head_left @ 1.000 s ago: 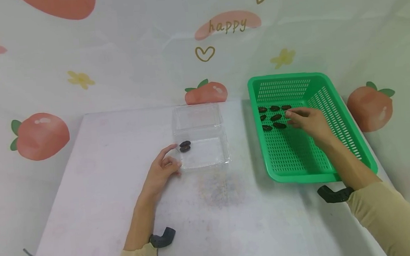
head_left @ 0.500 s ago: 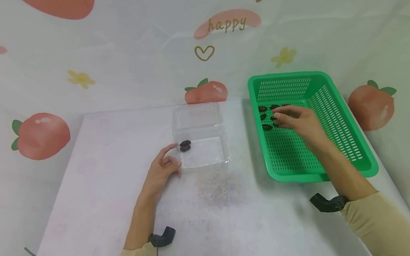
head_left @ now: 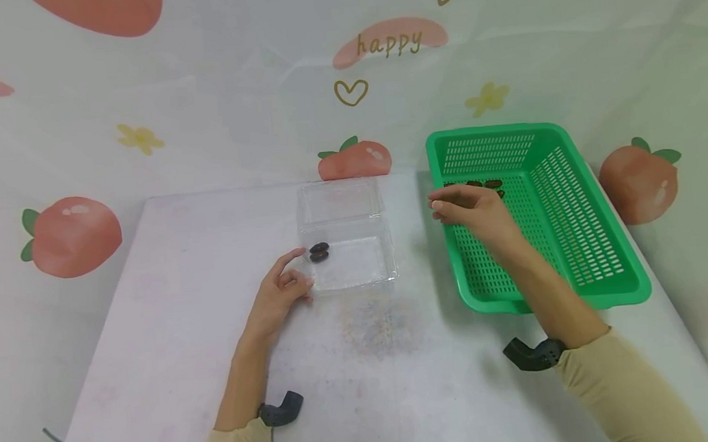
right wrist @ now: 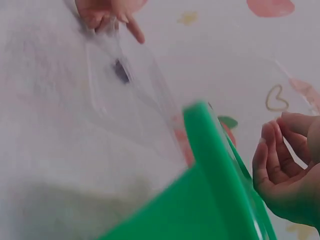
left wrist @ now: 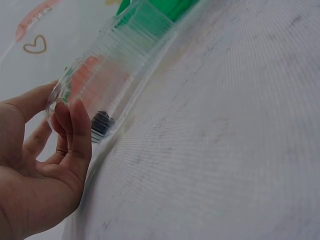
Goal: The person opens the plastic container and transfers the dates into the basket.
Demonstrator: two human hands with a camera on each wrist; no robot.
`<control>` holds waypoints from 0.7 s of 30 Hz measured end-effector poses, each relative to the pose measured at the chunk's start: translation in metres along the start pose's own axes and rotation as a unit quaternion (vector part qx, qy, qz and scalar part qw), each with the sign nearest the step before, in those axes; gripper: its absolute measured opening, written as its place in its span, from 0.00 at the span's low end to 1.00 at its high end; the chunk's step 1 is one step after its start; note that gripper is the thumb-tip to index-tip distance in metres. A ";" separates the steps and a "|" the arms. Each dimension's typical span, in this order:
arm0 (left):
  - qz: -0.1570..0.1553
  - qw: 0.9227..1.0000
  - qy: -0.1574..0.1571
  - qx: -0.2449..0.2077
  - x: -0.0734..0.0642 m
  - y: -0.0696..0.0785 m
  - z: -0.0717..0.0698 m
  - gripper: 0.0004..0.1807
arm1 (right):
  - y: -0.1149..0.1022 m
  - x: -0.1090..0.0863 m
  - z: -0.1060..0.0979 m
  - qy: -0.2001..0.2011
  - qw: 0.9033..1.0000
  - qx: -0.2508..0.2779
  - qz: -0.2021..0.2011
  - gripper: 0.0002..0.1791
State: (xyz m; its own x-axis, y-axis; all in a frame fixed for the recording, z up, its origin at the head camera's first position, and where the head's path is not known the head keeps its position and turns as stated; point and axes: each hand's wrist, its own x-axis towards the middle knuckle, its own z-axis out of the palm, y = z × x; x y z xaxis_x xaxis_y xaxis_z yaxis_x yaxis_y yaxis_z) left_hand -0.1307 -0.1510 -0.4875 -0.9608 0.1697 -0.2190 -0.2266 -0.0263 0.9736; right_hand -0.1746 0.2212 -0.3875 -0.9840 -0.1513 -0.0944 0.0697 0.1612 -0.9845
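My left hand (head_left: 279, 291) grips the left front corner of a clear plastic clamshell box (head_left: 357, 262) with its fingertips. Its lid lies folded back, and inside, against the left wall, sit two dark brown, date-like oval pieces (head_left: 319, 252). In the left wrist view, the fingers (left wrist: 80, 117) overlap the box's rim near a dark piece (left wrist: 101, 123). Over the left rim of a green basket (head_left: 557, 303), my right hand (head_left: 483, 215) has thumb and fingertips drawn together; I cannot tell whether something is between them. Part of the basket's contents is hidden behind this hand.
Several more dark oval pieces (head_left: 493, 184) lie on the basket floor near its back left. A white table (head_left: 169, 316) bears both containers, with a patterned backdrop (head_left: 230, 120) behind it. The basket's raised left rim (right wrist: 200, 130) stands between right hand and box.
My right hand has moved left from over the basket's pieces to above its left rim, uncovering a piece on the right. The left hand and the box have stayed put.
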 end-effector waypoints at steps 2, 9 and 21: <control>0.000 1.000 -0.001 -0.001 0.000 0.000 0.000 0.35 | -0.001 0.002 0.007 -0.004 1.000 -0.002 0.002 0.18; -0.003 1.000 0.000 -0.003 0.000 0.000 0.000 0.35 | -0.005 0.008 0.030 -0.026 0.999 0.017 -0.022 0.18; 0.000 1.000 0.000 -0.005 0.000 0.001 0.002 0.35 | -0.012 0.015 0.074 -0.061 0.996 0.059 -0.040 0.15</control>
State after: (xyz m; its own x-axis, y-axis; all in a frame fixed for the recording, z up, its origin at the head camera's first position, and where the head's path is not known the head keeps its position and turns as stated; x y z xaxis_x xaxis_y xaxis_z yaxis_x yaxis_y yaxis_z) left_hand -0.1303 -0.1491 -0.4859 -0.9606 0.1703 -0.2197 -0.2291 -0.0370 0.9727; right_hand -0.1776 0.1450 -0.3882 -0.9604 -0.2775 -0.0254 0.0179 0.0295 -0.9994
